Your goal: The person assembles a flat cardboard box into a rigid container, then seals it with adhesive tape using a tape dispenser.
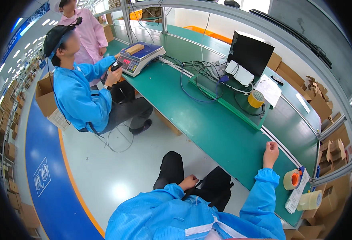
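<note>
My left hand (189, 182) rests on my lap between my black-trousered thighs, its fingers curled in; no object shows in it, beside a dark strap. My right hand (271, 154) lies on the green tabletop (208, 138) as a loose fist, with nothing visible in it. Right of my right forearm, a tape roll with an orange core (291, 180) stands near a wide clear tape roll (310, 200). A long white strip (297, 195) lies between them. Farther off, beyond a green raised edge (232, 107), sits a yellow tub with a dotted top (256, 99).
A co-worker in blue (80, 94) sits at far left, holding a dark scanner-like device (116, 66) at a weighing scale (138, 60) bearing a small tan box (134, 49). Another person in pink (84, 34) stands behind. Tangled cables (202, 74) lie by a black monitor (251, 52).
</note>
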Motion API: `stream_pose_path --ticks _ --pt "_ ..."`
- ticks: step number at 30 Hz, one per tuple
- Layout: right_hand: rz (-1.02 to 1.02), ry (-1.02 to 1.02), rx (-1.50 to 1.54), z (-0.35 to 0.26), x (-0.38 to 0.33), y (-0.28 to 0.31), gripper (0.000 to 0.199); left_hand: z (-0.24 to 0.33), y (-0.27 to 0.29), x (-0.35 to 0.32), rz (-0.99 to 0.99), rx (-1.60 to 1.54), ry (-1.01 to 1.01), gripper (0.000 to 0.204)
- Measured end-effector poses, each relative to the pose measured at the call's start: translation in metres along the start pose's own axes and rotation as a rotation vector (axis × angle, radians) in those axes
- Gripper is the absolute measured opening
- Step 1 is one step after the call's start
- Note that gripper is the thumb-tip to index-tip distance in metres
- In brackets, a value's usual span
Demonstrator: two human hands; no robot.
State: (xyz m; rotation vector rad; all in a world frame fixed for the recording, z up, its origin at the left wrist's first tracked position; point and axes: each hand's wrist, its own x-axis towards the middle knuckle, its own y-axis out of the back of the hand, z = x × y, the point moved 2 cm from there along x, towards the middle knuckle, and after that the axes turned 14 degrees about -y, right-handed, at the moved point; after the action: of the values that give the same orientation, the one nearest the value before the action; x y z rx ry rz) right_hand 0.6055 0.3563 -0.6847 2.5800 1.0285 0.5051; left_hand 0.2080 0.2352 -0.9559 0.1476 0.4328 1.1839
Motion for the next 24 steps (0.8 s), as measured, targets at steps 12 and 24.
stream_pose_path --ticks 12,24 --pt "0.033 -0.010 -0.010 -0.002 -0.007 0.009 0.013 -0.009 -0.012 -0.001 -0.025 0.081 -0.101 0.044" --pt "0.017 -0.002 0.007 -0.004 -0.007 0.005 0.013 -0.005 -0.006 -0.001 -0.042 0.057 -0.025 0.046"
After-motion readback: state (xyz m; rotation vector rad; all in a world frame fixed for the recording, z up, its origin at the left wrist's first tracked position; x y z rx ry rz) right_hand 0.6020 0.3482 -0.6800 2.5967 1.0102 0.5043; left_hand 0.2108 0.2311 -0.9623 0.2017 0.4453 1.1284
